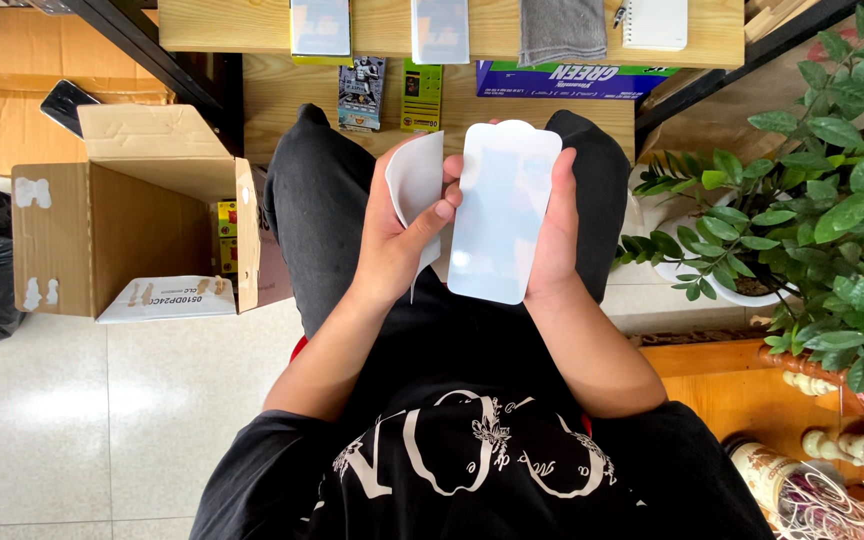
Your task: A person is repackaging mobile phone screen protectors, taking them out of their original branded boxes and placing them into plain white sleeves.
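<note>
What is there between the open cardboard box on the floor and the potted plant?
In the head view, the seated person's legs in dark trousers fill that stretch between the cardboard box and the potted plant; above the lap the hands hold a pale sheet.

Black short-sleeved shirt with white lettering, dark grey trousers, bare forearms and hands [407, 235].

A small packing or stockroom corner, seemingly of a phone-accessory shop: an open cardboard box [132, 215] on the tiled floor [102, 410], packaged goods [362, 92] on the wooden bench [282, 95] (potted plant [822, 200] alongside).
</note>
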